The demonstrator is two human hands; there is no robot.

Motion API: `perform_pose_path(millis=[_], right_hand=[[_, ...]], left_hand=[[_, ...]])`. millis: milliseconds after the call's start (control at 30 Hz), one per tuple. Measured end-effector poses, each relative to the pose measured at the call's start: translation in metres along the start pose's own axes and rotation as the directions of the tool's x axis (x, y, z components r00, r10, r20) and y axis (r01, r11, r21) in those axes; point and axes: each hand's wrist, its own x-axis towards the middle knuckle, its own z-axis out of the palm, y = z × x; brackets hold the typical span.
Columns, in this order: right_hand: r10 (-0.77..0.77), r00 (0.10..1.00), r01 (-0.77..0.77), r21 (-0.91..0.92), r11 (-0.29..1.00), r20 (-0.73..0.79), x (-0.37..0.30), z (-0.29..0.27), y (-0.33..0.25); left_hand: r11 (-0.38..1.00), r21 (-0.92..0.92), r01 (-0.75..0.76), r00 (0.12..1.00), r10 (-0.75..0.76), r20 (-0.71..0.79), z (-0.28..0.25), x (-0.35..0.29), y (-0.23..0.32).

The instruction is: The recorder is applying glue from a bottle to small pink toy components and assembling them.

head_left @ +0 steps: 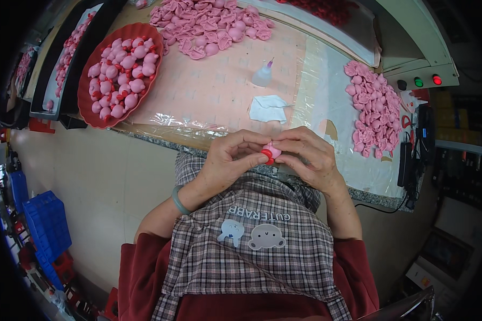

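Note:
Between my two hands, just over the table's near edge, is a small pink and red figure piece [272, 152]. My left hand [235, 159] pinches its red part between thumb and fingers. On the other side my right hand [310, 156] grips the pink part with thumb and fingertips. The fingers cover much of the piece, so its full shape is hidden. A folded white cloth [268, 109] lies just beyond my hands. Behind the cloth stands a small translucent squeeze bottle [263, 75] with a thin needle tip.
At the left, a red scalloped bowl [83, 101] holds many pink and red pieces. Loose pink parts form one pile [214, 32] at the back and another pile [375, 109] at the right. A machine [426, 69] with lit buttons borders the right back. Blue crates [47, 227] sit at lower left.

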Motion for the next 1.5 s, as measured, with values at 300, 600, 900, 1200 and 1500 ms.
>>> perform_pose_path(millis=[300, 600, 900, 1200, 1500], right_hand=[[0.033, 0.998, -0.032, 0.019, 0.999, -0.053, 0.003, 0.010, 0.004], [-0.084, 0.977, 0.054, -0.155, 0.986, -0.194, 0.004, 0.034, 0.006], [-0.152, 0.964, 0.098, -0.243, 0.965, -0.219, 0.007, 0.036, 0.008], [-0.152, 0.963, 0.101, -0.229, 0.968, -0.221, 0.006, 0.036, 0.009], [-0.116, 0.973, 0.076, -0.199, 0.977, -0.200, 0.007, 0.032, 0.007]], left_hand=[[0.977, -0.213, -0.007, 0.998, -0.005, -0.058, 0.003, 0.006, 0.004], [0.871, -0.485, 0.077, 0.995, -0.097, -0.016, -0.001, 0.008, -0.004], [0.868, -0.492, 0.071, 0.997, -0.081, 0.003, -0.001, 0.010, -0.005], [0.856, -0.510, 0.080, 0.996, -0.092, 0.002, 0.000, 0.010, -0.006], [0.924, -0.382, -0.005, 0.998, -0.019, -0.059, 0.006, 0.008, -0.002]])
